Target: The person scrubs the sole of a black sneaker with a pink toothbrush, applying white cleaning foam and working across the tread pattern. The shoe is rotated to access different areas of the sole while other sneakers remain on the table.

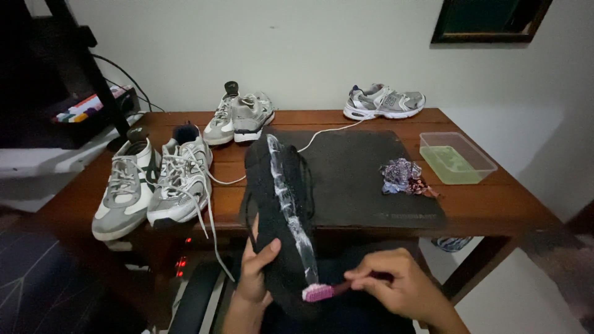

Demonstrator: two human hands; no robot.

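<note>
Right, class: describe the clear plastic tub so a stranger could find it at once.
Start at the wooden table and go to its far right edge, beyond the black mat. The clear plastic tub sits there, beside a crumpled cloth; it alone is see-through and holds pale green liquid.

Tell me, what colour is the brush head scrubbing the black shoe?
Pink. The toothbrush head shows best in the head view, against the black shoe.

1. The left hand (257,272) grips a black shoe (281,210), sole side up and streaked with white foam.
2. The right hand (399,286) pinches a pink toothbrush (322,291), its bristles touching the sole's near end.
3. On the wooden tabletop (495,204) lie a dark mat (365,179), a crumpled cloth (402,176), a clear tub of greenish liquid (456,158) and several grey-white sneakers (151,185).
</note>
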